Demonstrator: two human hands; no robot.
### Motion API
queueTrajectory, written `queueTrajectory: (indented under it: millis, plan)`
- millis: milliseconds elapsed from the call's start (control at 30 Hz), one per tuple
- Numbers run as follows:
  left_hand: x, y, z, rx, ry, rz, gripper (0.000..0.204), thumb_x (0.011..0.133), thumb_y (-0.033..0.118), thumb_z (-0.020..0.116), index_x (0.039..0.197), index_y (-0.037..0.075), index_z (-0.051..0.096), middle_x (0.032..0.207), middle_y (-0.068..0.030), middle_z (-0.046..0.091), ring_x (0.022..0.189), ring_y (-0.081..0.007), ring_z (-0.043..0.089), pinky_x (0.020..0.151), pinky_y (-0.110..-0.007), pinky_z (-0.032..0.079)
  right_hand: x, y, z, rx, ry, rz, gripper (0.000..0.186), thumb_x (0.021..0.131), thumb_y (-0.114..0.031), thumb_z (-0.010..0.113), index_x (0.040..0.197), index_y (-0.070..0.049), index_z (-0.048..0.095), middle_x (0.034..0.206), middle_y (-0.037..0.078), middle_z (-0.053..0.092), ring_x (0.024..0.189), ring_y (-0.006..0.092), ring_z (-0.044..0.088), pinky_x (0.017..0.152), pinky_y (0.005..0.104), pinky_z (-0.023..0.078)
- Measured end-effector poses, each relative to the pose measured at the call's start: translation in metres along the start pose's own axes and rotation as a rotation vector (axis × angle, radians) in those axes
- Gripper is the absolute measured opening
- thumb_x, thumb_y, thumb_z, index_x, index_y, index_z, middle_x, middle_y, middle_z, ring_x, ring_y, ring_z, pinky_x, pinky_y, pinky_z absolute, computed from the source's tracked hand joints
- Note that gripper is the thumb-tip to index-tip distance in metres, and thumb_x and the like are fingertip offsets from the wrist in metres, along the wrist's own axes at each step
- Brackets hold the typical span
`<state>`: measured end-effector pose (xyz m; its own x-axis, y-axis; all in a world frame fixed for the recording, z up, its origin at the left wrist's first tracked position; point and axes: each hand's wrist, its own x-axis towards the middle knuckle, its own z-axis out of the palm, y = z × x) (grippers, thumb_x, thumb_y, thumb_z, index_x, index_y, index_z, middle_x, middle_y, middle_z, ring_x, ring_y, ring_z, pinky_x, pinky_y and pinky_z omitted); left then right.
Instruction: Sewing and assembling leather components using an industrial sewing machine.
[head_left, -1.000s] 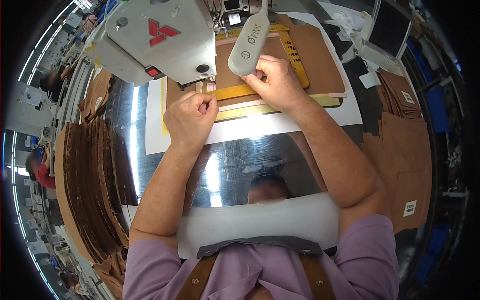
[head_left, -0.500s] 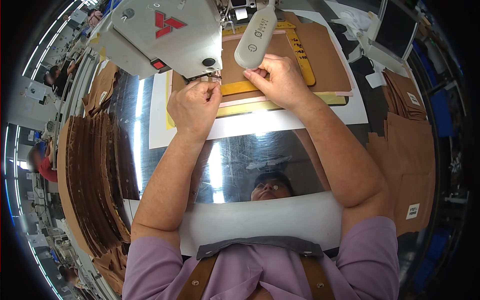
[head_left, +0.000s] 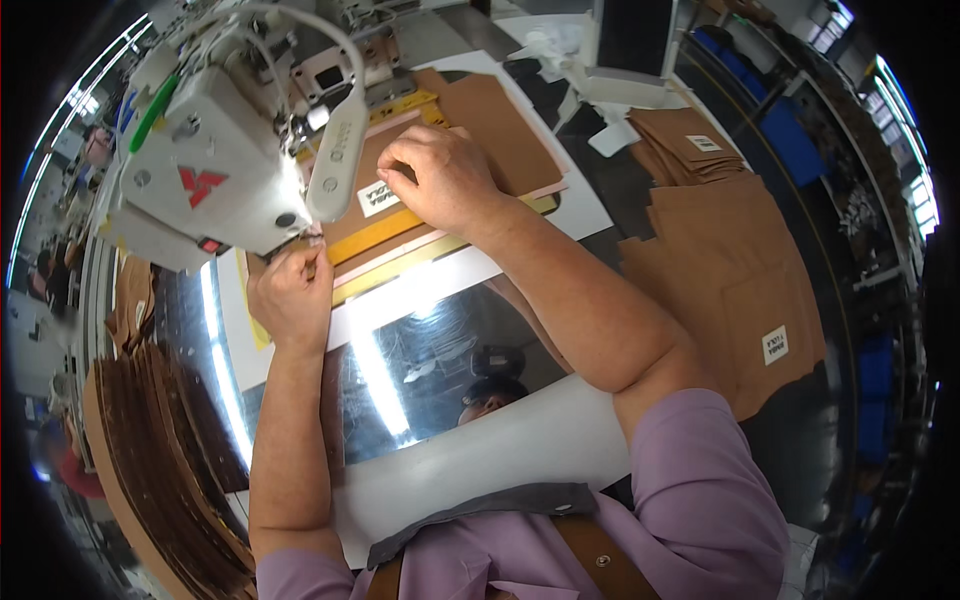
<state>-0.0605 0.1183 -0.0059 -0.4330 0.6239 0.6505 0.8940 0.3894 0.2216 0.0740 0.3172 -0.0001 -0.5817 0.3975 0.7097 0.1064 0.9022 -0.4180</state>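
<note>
My left hand (head_left: 292,295) is closed beside the needle area of a white sewing machine (head_left: 205,165), its fingertips pinched at the work's edge. What they hold is hidden. My right hand (head_left: 445,180) is curled, thumb and forefinger bent toward each other, over a brown panel (head_left: 500,125). Whether anything is in its fingers does not show. Next to it, a white printed label (head_left: 378,197) lies on the panel. A yellow frame (head_left: 375,237) with dark markings borders the panel. Beneath lies a white sheet (head_left: 585,205) with pale yellow and pink strips along the work's near edge.
A white lamp head (head_left: 338,165) on a bent neck hangs close to my right hand. Stacked brown pieces (head_left: 150,470) stand at the left; more brown panels (head_left: 740,280) lie at the right. A shiny metal plate (head_left: 440,370) is before me, a dark screen (head_left: 635,35) behind.
The whole view has turned, shifting the machine and work leftward. My right hand has moved off the yellow frame's near bar and now sits over the panel. The white label now shows.
</note>
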Motion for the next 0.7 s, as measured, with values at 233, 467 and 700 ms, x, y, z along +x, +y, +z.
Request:
queueTrajectory:
  millis: [233,467,700]
  plan:
    - [-0.002,0.003,0.003,-0.024,0.011,0.098,0.009,0.082,0.019,0.076,0.081,0.010,0.077,0.070,-0.0018,0.068,0.062,-0.0185,0.060,0.072,-0.034,0.037,0.014,0.123,-0.107,-0.602,0.430,0.561,0.058,0.082,-0.026,0.076,0.134,-0.010,0.056,0.130,0.018,0.054,0.125,0.0363,0.049,0.103,0.0467,0.044]
    - [-0.001,0.000,0.003,-0.037,0.021,0.102,0.009,0.081,0.018,0.076,0.081,0.009,0.076,0.069,-0.0017,0.067,0.062,-0.0186,0.060,0.072,-0.034,0.037,-0.002,0.170,-0.132,-0.711,0.153,0.704,0.078,0.083,-0.021,0.071,0.153,-0.010,0.040,0.127,0.018,0.051,0.123,0.0357,0.050,0.102,0.0499,0.044]
    - [0.001,-0.001,0.003,-0.039,0.041,0.123,0.008,0.081,0.017,0.076,0.081,0.009,0.076,0.070,-0.0022,0.068,0.061,-0.0186,0.059,0.073,-0.035,0.038,0.007,0.191,-0.134,-0.691,0.114,0.864,0.078,0.083,-0.027,0.070,0.153,-0.011,0.041,0.129,0.020,0.050,0.125,0.0360,0.049,0.104,0.0493,0.043]
